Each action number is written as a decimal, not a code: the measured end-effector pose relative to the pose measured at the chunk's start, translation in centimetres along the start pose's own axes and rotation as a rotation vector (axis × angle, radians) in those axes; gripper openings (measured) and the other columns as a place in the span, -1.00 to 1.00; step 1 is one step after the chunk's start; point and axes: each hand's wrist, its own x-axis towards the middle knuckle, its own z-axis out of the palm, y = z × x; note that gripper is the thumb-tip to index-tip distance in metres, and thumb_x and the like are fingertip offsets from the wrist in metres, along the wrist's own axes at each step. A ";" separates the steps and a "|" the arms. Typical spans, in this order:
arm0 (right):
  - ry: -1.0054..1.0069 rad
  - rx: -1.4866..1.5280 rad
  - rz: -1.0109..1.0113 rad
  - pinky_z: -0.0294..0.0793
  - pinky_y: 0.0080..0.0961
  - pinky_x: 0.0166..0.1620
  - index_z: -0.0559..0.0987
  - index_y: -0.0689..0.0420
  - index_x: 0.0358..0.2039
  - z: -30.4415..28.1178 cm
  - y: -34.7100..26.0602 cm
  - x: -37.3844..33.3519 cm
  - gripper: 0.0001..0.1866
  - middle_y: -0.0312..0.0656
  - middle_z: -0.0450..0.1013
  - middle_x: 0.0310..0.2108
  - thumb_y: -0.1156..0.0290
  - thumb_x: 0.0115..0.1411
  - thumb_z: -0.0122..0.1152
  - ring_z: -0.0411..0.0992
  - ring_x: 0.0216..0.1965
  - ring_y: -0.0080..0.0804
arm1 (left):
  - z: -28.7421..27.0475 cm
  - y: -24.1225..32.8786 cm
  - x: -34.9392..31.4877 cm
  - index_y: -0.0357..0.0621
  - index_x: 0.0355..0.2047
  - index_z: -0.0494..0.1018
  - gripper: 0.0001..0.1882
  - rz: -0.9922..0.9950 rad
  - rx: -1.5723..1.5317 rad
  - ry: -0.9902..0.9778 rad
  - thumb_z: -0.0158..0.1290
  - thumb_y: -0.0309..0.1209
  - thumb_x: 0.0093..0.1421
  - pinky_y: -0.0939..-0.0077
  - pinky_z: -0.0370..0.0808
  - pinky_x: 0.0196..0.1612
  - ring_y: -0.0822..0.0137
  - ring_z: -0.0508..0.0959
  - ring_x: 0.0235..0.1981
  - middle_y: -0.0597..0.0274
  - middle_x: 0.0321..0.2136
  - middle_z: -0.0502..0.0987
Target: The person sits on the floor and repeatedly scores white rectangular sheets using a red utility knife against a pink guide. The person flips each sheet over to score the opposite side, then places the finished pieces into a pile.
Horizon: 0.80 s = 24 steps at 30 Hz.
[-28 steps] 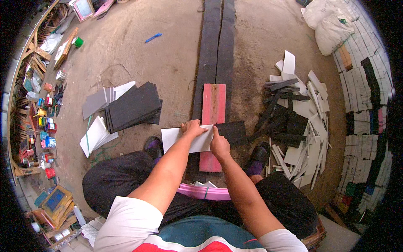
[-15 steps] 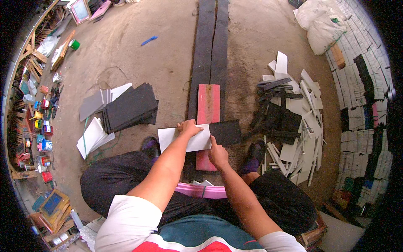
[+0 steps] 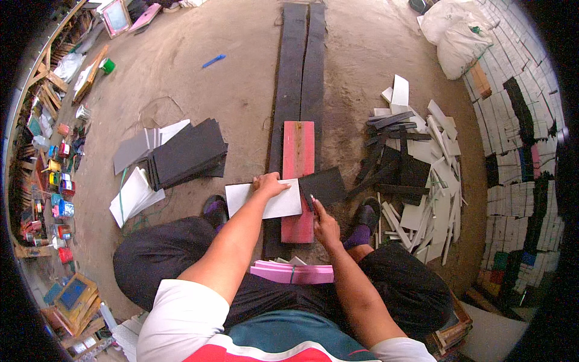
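My left hand (image 3: 269, 184) presses down on a white rectangular sheet (image 3: 247, 202), its thumb and fingers spread apart. The sheet lies across a pink board (image 3: 299, 145). Past the sheet's right edge a black sheet (image 3: 327, 186) sticks out; whether it continues beneath the white one is hidden. My right hand (image 3: 326, 227) is closed around a slim cutter (image 3: 313, 199), mostly covered by the fingers, with its tip near the black sheet's lower edge. A narrow black strip (image 3: 307, 203) shows beside the white edge.
Two long dark planks (image 3: 291, 72) run away under the pink board. Stacked black sheets (image 3: 190, 154) lie at left, beside white sheets (image 3: 136, 196). At right is a heap of white and black offcuts (image 3: 416, 163). Pink strips (image 3: 292, 273) lie between my legs.
My right hand has moved right and nearer to me, away from the white sheet's edge. The black sheet has tilted slightly, its right end higher. My left hand stays pressed on the white sheet.
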 end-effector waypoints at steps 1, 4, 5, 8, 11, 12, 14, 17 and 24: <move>0.069 0.049 -0.048 0.51 0.10 -0.17 0.23 -0.28 0.39 0.0 0.0 0.5 -0.40 0.15 0.57 -0.14 0.33 0.34 -0.03 0.55 -0.18 0.26 | 0.3 0.4 -0.1 0.06 -0.01 0.59 -0.31 0.002 0.025 0.024 0.28 0.24 -0.01 0.00 0.22 0.25 0.06 0.51 0.16 0.11 0.03 0.61; 0.052 -0.007 -0.070 0.50 0.10 -0.16 0.17 -0.30 0.42 -0.4 -1.2 2.6 -0.37 0.18 0.56 -0.16 0.38 0.36 -0.05 0.54 -0.19 0.25 | 0.8 0.2 -0.2 0.06 -0.02 0.60 -0.31 -0.005 0.050 0.056 0.27 0.25 -0.01 0.02 0.22 0.25 0.07 0.51 0.16 0.12 0.03 0.62; 0.030 -0.044 -0.059 0.50 0.11 -0.17 0.16 -0.30 0.42 -0.7 -2.2 3.2 -0.37 0.18 0.56 -0.18 0.37 0.36 -0.05 0.54 -0.20 0.25 | 0.7 0.2 -0.3 0.06 -0.02 0.60 -0.31 -0.008 0.051 0.059 0.27 0.25 0.00 0.03 0.21 0.25 0.07 0.51 0.16 0.12 0.02 0.62; -0.016 -0.081 -0.032 0.51 0.11 -0.16 0.15 -0.31 0.43 -1.1 -4.0 4.4 -0.37 0.20 0.55 -0.20 0.36 0.37 -0.07 0.54 -0.19 0.24 | 0.2 1.1 -1.0 0.06 -0.01 0.60 -0.32 -0.059 0.073 0.015 0.27 0.25 0.00 0.01 0.21 0.26 0.06 0.50 0.17 0.11 0.04 0.60; -0.013 -0.097 -0.033 0.52 0.11 -0.15 0.14 -0.33 0.43 0.0 -3.8 5.5 -0.38 0.21 0.55 -0.21 0.35 0.38 -0.10 0.55 -0.18 0.23 | 0.1 1.2 -1.0 0.05 -0.02 0.59 -0.32 -0.044 0.034 0.028 0.27 0.25 0.00 -0.01 0.20 0.27 0.05 0.48 0.18 0.11 0.06 0.59; -0.004 -0.104 -0.037 0.52 0.11 -0.15 0.14 -0.34 0.43 0.5 -3.5 5.9 -0.39 0.21 0.55 -0.21 0.34 0.39 -0.12 0.55 -0.18 0.23 | 0.0 1.2 -0.9 0.06 0.02 0.58 -0.29 -0.045 0.032 0.006 0.26 0.26 0.00 -0.06 0.17 0.30 0.04 0.48 0.20 0.09 0.09 0.57; -0.012 -0.115 -0.034 0.53 0.11 -0.14 0.13 -0.35 0.43 1.1 -3.4 6.2 -0.39 0.20 0.55 -0.21 0.34 0.40 -0.14 0.56 -0.18 0.22 | -0.2 1.0 -0.7 0.06 0.10 0.54 -0.23 -0.054 0.025 -0.041 0.24 0.28 0.01 -0.18 0.11 0.36 0.02 0.46 0.23 0.07 0.16 0.53; -0.033 -0.144 -0.001 0.54 0.11 -0.13 0.12 -0.37 0.44 1.4 -3.6 6.5 -0.38 0.19 0.56 -0.20 0.34 0.40 -0.15 0.57 -0.17 0.22 | -0.2 0.7 -0.6 0.05 0.09 0.54 -0.23 -0.045 -0.003 -0.054 0.25 0.28 0.00 -0.23 0.08 0.36 0.03 0.47 0.23 0.07 0.14 0.55; -0.076 -0.176 0.022 0.56 0.09 -0.15 0.14 -0.23 0.42 0.8 -5.0 6.7 -0.31 0.18 0.57 -0.23 0.42 0.28 -0.06 0.59 -0.20 0.21 | 0.2 0.5 -0.3 0.02 0.06 0.54 -0.25 -0.057 -0.017 -0.066 0.27 0.25 0.00 -0.27 0.03 0.36 0.03 0.48 0.22 0.10 0.12 0.56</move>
